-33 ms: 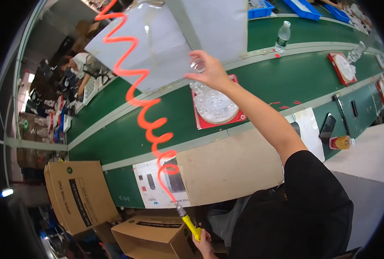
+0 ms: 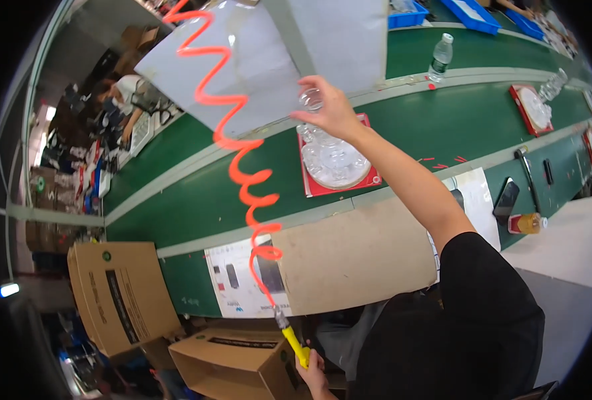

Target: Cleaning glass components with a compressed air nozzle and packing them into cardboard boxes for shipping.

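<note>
My right hand point(image 2: 329, 108) reaches far out over the green conveyor belt point(image 2: 196, 193) and is closed on a small clear glass cup point(image 2: 311, 99). Just below it lies a red tray point(image 2: 371, 179) carrying a round clear glass plate point(image 2: 339, 167) with several clear cups. My left hand point(image 2: 316, 375) is low at the bottom edge, gripping the yellow handle of an air tool point(image 2: 296, 345). From that tool a red coiled hose point(image 2: 242, 170) climbs to the top of the picture.
A brown cardboard sheet point(image 2: 349, 257) and printed sheets point(image 2: 239, 280) cover the near bench. Open cardboard boxes point(image 2: 119, 293) stand at lower left. A water bottle point(image 2: 442, 57), a second red tray point(image 2: 532, 107), a dark phone point(image 2: 506, 200) and blue bins point(image 2: 472, 12) sit farther right.
</note>
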`<state>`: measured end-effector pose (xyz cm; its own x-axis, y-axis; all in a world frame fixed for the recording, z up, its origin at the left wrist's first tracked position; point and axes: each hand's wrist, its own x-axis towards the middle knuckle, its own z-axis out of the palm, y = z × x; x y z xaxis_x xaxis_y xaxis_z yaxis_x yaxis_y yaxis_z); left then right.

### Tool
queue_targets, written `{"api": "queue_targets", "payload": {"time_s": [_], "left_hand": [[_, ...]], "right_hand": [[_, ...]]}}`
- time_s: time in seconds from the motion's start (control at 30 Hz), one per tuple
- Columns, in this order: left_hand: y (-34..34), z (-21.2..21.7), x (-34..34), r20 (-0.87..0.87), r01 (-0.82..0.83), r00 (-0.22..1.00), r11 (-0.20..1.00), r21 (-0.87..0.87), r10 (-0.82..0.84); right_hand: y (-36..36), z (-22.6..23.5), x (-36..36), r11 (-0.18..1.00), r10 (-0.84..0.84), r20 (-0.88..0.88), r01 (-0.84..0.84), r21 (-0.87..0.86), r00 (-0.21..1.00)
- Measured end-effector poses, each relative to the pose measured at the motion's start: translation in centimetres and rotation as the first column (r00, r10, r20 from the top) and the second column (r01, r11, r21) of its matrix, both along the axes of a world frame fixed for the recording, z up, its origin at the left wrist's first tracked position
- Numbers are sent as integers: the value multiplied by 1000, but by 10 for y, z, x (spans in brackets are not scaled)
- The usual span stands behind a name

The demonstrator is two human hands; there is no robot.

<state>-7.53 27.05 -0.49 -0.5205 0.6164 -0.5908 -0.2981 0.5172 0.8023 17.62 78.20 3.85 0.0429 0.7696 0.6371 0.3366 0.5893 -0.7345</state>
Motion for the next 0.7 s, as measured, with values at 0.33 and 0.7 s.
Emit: {"api": "queue_targets", "payload": {"time_s": [0.33,0.7], "left_hand": [[49,-20,28,-638,332,726,943,-2,-257],[144,-87,90,-653,329,714,944,-3,-251]], "right_hand": [[-131,49,6,969,138,66,-148,199,988],[-299,4,12,950,271,48,-275,145,961]]}}
